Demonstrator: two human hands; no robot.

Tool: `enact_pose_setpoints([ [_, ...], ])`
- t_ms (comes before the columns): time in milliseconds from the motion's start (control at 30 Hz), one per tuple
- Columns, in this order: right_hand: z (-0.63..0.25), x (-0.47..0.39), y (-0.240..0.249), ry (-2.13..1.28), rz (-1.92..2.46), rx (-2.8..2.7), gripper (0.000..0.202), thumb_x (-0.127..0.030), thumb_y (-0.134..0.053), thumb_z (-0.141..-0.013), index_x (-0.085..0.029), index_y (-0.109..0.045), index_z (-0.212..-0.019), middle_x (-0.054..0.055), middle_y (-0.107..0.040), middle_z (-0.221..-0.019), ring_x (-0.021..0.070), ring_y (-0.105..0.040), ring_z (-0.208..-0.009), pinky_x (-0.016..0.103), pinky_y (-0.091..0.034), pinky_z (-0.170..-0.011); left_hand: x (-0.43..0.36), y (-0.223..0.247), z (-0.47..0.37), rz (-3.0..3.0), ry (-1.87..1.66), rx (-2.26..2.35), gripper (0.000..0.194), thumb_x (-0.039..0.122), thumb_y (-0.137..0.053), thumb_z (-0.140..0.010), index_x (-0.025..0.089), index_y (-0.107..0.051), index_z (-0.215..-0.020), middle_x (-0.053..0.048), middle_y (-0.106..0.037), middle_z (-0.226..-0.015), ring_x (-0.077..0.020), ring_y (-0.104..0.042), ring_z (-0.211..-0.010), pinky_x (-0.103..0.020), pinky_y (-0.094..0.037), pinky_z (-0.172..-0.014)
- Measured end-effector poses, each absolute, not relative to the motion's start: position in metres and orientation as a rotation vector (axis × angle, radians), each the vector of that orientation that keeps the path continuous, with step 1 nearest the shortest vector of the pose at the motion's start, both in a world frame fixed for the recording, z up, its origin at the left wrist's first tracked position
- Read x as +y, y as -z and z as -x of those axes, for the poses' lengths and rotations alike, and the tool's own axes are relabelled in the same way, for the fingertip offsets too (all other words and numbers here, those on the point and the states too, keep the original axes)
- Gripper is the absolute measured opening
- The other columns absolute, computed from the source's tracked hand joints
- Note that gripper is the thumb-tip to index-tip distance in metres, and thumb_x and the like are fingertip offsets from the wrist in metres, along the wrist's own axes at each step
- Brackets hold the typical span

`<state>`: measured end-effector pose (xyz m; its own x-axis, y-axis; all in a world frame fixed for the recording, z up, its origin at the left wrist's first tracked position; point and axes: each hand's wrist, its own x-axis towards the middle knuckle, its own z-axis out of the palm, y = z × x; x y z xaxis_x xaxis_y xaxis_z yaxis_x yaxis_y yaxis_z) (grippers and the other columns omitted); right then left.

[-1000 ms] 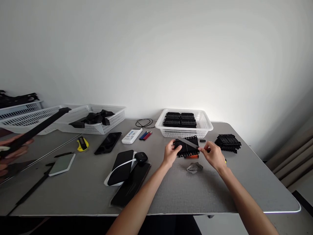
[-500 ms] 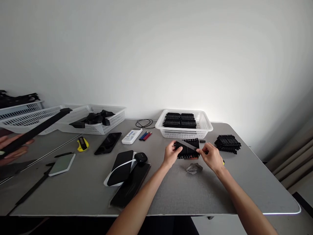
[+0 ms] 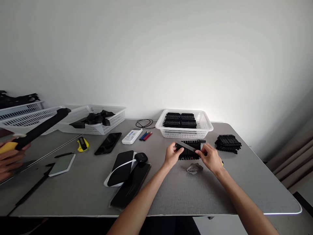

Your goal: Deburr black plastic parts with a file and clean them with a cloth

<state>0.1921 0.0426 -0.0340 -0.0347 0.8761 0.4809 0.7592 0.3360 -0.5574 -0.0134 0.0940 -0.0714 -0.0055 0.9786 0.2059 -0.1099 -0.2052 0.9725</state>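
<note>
Between my hands is a black ridged plastic part [image 3: 192,153], with a flat grey strip [image 3: 186,146] lying slantwise across it. My left hand [image 3: 173,154] pinches the part's left end, thumb by the strip's upper end. My right hand [image 3: 209,156] is closed at the strip's lower right end, fingers pressed together. A crumpled grey cloth [image 3: 194,168] lies just below the part. Behind my hands stands a white basket [image 3: 184,133] holding several similar black parts. More of these parts are stacked [image 3: 228,143] to the right. Something yellow is mostly hidden behind my right wrist.
Left of my arms lie a black case with a white cable [image 3: 121,168], a phone [image 3: 108,143], a white box [image 3: 132,135], two lighters [image 3: 145,136] and a yellow cutter [image 3: 82,144]. At far left another person's hand [image 3: 11,160] holds a yellow-handled tool near more baskets [image 3: 111,122].
The black part has shifted slightly down and right between my hands. My right hand has slid a little left along the strip. The other person's tool has turned, showing its yellow handle.
</note>
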Motion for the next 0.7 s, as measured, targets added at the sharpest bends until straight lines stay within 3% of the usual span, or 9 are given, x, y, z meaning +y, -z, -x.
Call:
enact_pose_setpoints([
  [133,-0.211,0.049,0.035,-0.114,1.481,-1.733,0.043,-0.056,-0.052,-0.091,-0.022,-0.041,-0.066,0.000,-0.051,-0.069,0.0128,-0.046,-0.057,0.024,-0.026,-0.047,0.095,0.067,0.018,-1.270,-1.418,1.026,0.049,0.034,-0.078,-0.067,0.014,-0.061,-0.108,-0.007,-0.075,-0.079,-0.0213,-0.070,-0.073,-0.028,-0.052,-0.066],
  [467,-0.182,0.039,0.038,-0.078,1.413,-1.858,0.037,-0.051,-0.053,-0.092,-0.023,-0.046,-0.070,-0.001,-0.056,-0.072,0.0123,-0.048,-0.055,0.024,-0.026,-0.048,0.091,0.071,0.011,-1.283,-1.427,1.015,0.046,0.030,-0.080,-0.063,0.013,-0.063,-0.103,-0.007,-0.074,-0.080,-0.0218,-0.070,-0.077,-0.028,-0.052,-0.071],
  [700,-0.219,0.051,0.036,-0.044,1.493,-1.695,0.042,-0.054,-0.054,-0.091,-0.022,-0.044,-0.067,0.000,-0.054,-0.070,0.0134,-0.050,-0.059,0.024,-0.027,-0.048,0.098,0.067,0.021,-1.210,-1.437,1.027,0.053,0.036,-0.080,-0.063,0.013,-0.063,-0.107,-0.007,-0.074,-0.080,-0.0204,-0.069,-0.073,-0.027,-0.051,-0.069],
])
